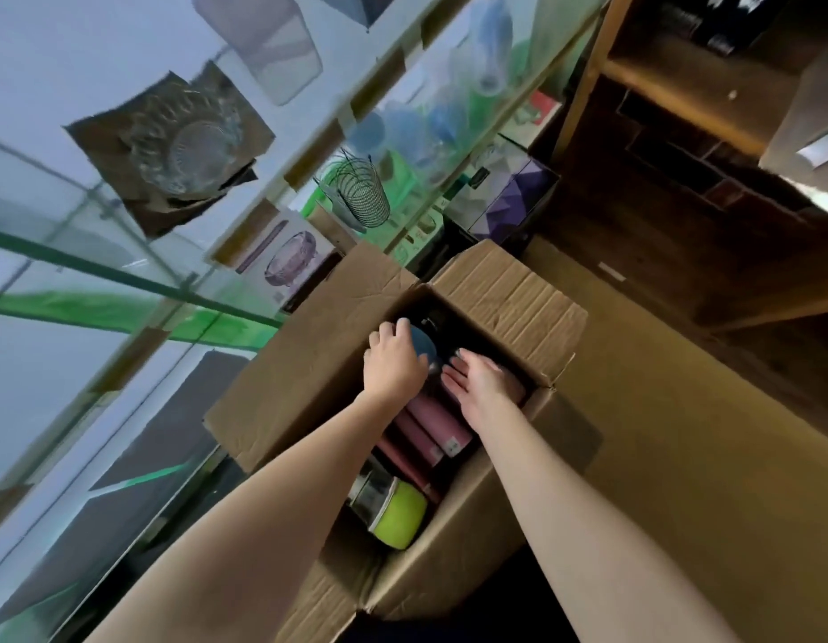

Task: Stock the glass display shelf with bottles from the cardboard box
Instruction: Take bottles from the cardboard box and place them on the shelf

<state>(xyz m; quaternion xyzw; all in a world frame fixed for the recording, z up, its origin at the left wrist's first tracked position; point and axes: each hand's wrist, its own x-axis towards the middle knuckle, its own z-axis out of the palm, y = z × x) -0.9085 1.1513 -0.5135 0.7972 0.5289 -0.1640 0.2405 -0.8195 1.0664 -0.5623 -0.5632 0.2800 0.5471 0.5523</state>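
Observation:
An open cardboard box (509,290) stands in the middle of the head view with its flaps spread. Inside lie several bottles: a dark blue one (423,348) at the far end, pink ones (437,422) in the middle and a lime-green one (400,515) nearest me. My left hand (393,359) reaches into the box and curls its fingers over the dark blue bottle. My right hand (484,382) lies flat just right of it, fingers straight, over the pink bottles. The glass display shelf (78,280) with green-edged panes fills the left side.
On the glass shelves sit a glass bowl on dark card (180,146), a boxed pink bowl (286,262), a wire basket (361,190), blue and green plastic ware (449,113) and a purple box (514,197). Wooden shelving (681,132) stands at the right. A second cardboard surface (657,433) lies right of the box.

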